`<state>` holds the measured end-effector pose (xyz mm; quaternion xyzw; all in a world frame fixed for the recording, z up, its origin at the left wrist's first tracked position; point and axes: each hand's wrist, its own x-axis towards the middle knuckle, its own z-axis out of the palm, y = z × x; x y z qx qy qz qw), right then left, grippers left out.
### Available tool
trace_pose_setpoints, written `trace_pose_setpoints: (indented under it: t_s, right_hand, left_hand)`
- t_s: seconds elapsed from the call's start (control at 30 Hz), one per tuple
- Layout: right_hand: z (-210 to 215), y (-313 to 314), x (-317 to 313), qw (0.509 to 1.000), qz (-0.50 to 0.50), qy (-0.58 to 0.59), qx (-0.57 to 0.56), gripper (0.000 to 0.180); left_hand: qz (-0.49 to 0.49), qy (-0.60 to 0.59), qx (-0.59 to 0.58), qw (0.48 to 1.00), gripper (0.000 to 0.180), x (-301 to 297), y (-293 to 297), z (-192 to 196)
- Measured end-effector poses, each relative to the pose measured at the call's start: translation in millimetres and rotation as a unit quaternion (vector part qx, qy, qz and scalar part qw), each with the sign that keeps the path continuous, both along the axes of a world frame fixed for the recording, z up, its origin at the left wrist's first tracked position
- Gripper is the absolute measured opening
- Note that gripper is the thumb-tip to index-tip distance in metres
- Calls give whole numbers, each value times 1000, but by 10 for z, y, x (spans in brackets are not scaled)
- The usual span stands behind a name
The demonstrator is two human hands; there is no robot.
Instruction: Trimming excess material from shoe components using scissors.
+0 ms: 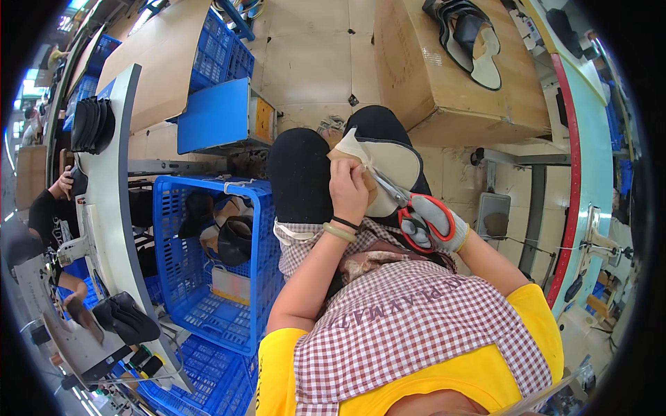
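Observation:
A cream shoe upper piece (397, 161) with a dark edge lies across my knees. My left hand (349, 187) is bare, closed on the near left part of this piece, where a pale flap sticks up. My right hand (416, 230) wears a grey-white glove, its fingers through the red handles of a pair of scissors (393, 191). The blades point up and left and lie against the upper piece, close to my left fingers. Whether they are parted is hard to see.
At my left stands a blue plastic crate (208, 313) holding dark shoe parts. A cardboard box (444, 90) ahead right carries more shoe pieces (472, 43). Workbenches with sewing machines flank me; a co-worker's hand (64, 182) shows beyond the left bench (123, 229).

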<state>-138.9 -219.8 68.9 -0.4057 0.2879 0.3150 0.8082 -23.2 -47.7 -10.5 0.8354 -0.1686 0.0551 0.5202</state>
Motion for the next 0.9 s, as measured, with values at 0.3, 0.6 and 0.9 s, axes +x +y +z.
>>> trace_pose_setpoints:
  t_s: [0.3, 0.6, 0.9]
  right_hand:
    - [-51, 54, -2, 999, -37, 33, 1, 43]
    - [89, 134, 71, 999, -12, 13, -43, 43]
    - [69, 257, 141, 998, -35, 0, -43, 41]
  left_hand:
    - [-32, 83, -11, 996, 12, -2, 70, 48]
    - [7, -26, 16, 1000, 3, -40, 28, 27]
    - [-21, 145, -32, 989, 6, -32, 73, 130]
